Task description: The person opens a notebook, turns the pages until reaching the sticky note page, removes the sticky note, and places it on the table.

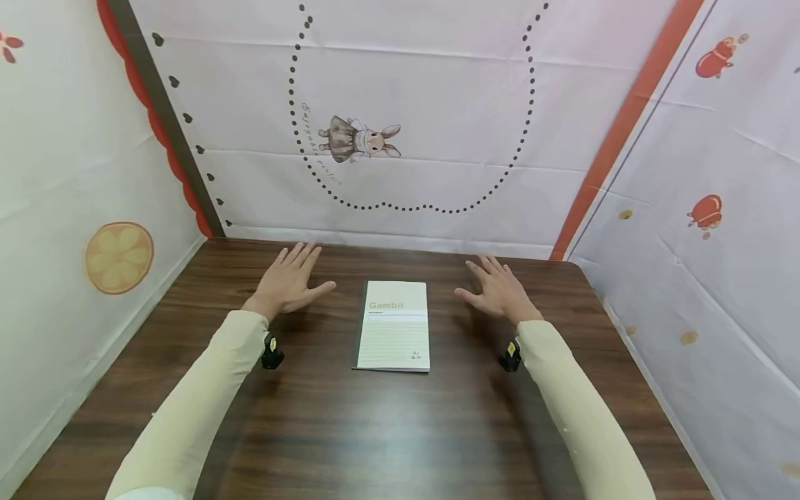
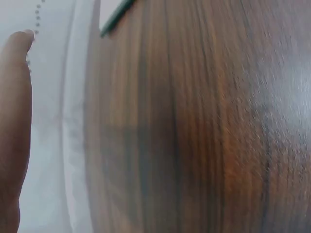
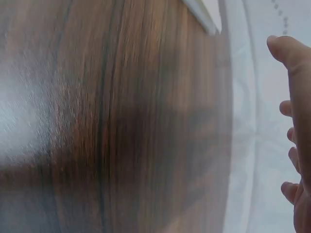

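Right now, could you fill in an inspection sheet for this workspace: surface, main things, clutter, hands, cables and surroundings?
Surface: brown wood-grain table, reflecting some light.
Main things: one notebook with a pale, lettered cover, lying between the hands.
Clutter: nothing seen.
Hands: left hand and right hand both hold nothing, fingers extended, apart from the notebook; a black device at each wrist.
Cables: nothing seen.
Surroundings: pale printed cloth behind and on both sides, showing a rabbit and an orange slice.

Dark wood-grain table (image 1: 394, 423), pale patterned walls (image 1: 437, 118)
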`<action>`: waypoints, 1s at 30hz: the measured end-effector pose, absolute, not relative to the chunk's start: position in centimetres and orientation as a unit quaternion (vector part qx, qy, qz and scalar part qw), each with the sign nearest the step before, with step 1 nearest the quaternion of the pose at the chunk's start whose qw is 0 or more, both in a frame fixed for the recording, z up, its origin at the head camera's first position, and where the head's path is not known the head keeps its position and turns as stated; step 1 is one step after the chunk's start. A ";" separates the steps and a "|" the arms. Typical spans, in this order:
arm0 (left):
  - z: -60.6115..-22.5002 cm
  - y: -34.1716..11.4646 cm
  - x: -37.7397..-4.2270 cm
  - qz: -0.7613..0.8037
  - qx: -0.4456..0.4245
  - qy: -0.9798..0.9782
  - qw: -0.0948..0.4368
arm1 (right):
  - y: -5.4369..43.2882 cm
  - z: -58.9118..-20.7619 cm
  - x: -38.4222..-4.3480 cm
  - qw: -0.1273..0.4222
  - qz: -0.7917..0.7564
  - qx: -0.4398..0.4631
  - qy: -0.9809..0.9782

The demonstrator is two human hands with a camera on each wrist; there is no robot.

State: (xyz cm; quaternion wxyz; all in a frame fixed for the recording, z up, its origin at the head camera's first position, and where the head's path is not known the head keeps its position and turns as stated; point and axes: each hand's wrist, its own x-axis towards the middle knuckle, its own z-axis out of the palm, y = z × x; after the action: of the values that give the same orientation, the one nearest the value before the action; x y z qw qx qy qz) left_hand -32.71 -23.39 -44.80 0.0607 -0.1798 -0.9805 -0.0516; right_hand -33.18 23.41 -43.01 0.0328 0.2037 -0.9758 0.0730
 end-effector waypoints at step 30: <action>-45.7 -18.2 -26.4 -0.058 -0.263 -0.961 0.058 | 18.0 -47.3 -26.4 -0.019 0.068 0.300 -0.951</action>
State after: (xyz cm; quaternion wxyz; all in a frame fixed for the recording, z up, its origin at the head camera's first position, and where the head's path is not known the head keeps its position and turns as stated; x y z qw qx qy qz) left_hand -26.41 -18.22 -45.70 0.0582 -0.2634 -0.9612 -0.0577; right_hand -26.39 17.97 -47.28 -0.0192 0.3002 -0.9512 0.0683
